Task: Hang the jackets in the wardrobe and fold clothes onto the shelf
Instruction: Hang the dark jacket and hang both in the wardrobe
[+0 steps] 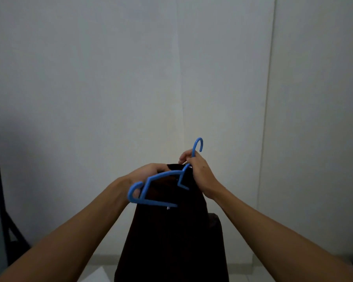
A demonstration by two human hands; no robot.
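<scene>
Two hands hold one dark garment [171, 237] up in front of me, and I take it as my landmark: it hangs straight down in the lower middle of my view. Against its top edge lies a blue hanger [157, 187], tilted, its hook above the garment's upper right corner. My right hand [198, 171] is at that corner, fingers curled round the hanger's neck. My left hand [149, 171] is at the upper left, gripping the cloth's top edge behind the hanger. Behind the garment stands a pale wall [110, 78]; far to its left, a dark frame [2, 210].
</scene>
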